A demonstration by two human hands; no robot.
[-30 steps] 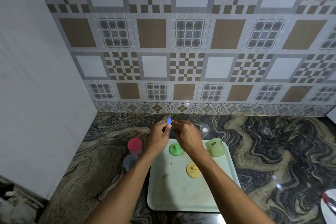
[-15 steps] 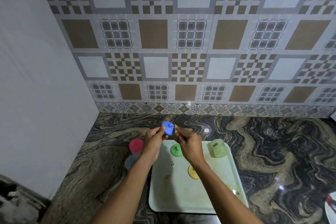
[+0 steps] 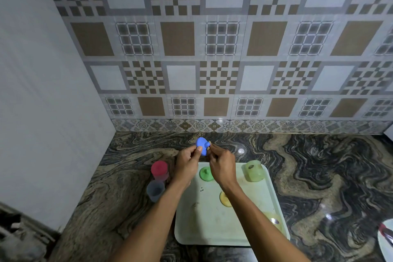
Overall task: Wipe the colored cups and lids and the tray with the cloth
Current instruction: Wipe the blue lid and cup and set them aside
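Both hands hold a blue lid (image 3: 202,145) up over the counter behind the tray. My left hand (image 3: 188,162) pinches its left edge. My right hand (image 3: 221,165) pinches a small tan scrap, apparently the cloth (image 3: 209,147), against the lid's knob side. Below them lies the pale green tray (image 3: 210,229), which carries a green lid (image 3: 205,174), a yellow lid (image 3: 225,199) partly hidden by my right forearm, and a light green cup (image 3: 254,171) at its far right corner. A yellowish cup (image 3: 274,220) sits at the tray's near right, mostly hidden.
On the marble counter (image 3: 319,176) left of the tray stand a cup with a red lid (image 3: 159,169) and an open bluish cup (image 3: 155,190). A white wall closes the left side and a tiled wall the back. A white plate's edge (image 3: 385,240) shows at the lower right.
The blue lid has turned between my fingers from edge-on to showing its broad face and knob. Both hands stayed above the tray's far edge.
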